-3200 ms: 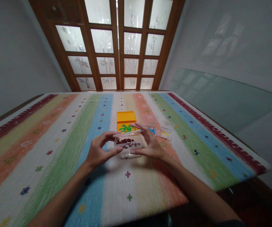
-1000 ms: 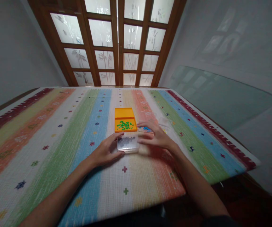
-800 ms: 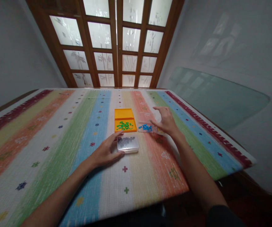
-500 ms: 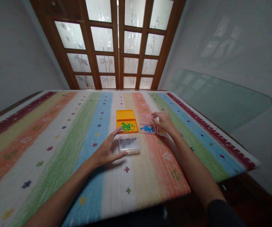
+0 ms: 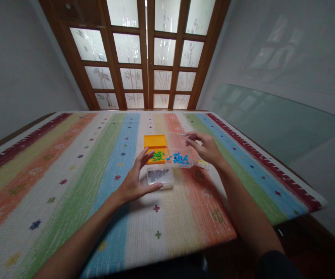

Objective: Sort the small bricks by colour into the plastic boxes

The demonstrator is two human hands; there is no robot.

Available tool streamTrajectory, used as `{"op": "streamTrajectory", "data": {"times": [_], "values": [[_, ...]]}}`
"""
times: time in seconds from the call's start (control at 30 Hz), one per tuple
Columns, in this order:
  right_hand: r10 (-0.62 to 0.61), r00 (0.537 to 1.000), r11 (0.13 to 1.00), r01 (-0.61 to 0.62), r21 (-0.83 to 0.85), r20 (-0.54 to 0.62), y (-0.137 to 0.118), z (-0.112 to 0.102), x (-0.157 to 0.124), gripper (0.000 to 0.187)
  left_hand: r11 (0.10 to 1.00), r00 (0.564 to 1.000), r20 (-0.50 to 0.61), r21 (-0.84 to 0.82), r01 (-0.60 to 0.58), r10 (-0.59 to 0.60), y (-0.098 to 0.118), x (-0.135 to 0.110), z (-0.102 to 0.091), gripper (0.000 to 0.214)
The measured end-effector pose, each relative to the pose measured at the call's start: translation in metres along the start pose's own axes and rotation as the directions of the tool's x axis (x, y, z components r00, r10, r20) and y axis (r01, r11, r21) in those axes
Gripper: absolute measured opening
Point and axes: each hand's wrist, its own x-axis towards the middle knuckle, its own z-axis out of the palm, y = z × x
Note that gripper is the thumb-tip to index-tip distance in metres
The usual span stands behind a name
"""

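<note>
My right hand (image 5: 206, 148) grips a clear box of blue pieces (image 5: 179, 159) with its lid open, held a little above the cloth. My left hand (image 5: 135, 180) hovers open, fingers spread, just left of a closed clear box of dark pieces (image 5: 159, 176) lying on the cloth. Behind them sits an open orange box with green pieces (image 5: 156, 149). A clear box with yellow pieces (image 5: 202, 163) lies partly hidden under my right wrist.
The boxes lie on a table covered by a striped, many-coloured cloth (image 5: 68, 170). A wooden door with frosted glass panes (image 5: 147, 54) stands behind the table. A glass sheet (image 5: 272, 120) leans on the right wall. The table's right edge (image 5: 301, 182) is close.
Both hands shut the box of dark pieces and set it down. My right hand then reached right, took the box of blue pieces and lifted it leftward. My left hand came off the closed box.
</note>
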Motion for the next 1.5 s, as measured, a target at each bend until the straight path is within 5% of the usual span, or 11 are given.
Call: {"op": "streamTrajectory", "data": {"times": [0.3, 0.47, 0.57, 0.63, 0.97, 1.5], "values": [[-0.083, 0.993, 0.978, 0.065, 0.198, 0.081, -0.041, 0.032, -0.007, 0.028, 0.992, 0.998, -0.050, -0.127, 0.023, -0.030, 0.008, 0.005, 0.002, 0.103], [-0.091, 0.986, 0.869, 0.011, 0.495, 0.137, -0.033, 0.045, -0.020, 0.071, 0.966, 0.993, -0.101, -0.256, 0.030, -0.057, 0.010, 0.005, -0.005, 0.089], [-0.182, 0.970, 0.835, 0.068, 0.547, 0.158, -0.026, 0.058, -0.033, 0.111, 0.957, 0.992, -0.114, -0.289, 0.028, -0.063, 0.009, 0.004, -0.007, 0.079], [-0.198, 0.970, 0.838, 0.094, 0.538, 0.140, -0.024, 0.067, -0.042, 0.120, 0.954, 0.990, -0.126, -0.300, 0.019, -0.059, 0.007, 0.003, -0.006, 0.073], [-0.256, 0.966, 0.900, 0.251, 0.356, -0.035, -0.030, 0.077, -0.053, 0.053, 0.944, 0.984, -0.161, -0.330, 0.020, -0.077, 0.004, 0.004, -0.005, 0.047], [-0.270, 0.962, 0.935, 0.254, 0.247, 0.034, -0.037, 0.071, -0.055, 0.040, 0.963, 0.990, -0.140, -0.268, -0.038, 0.000, 0.009, 0.006, -0.010, 0.036]]}}
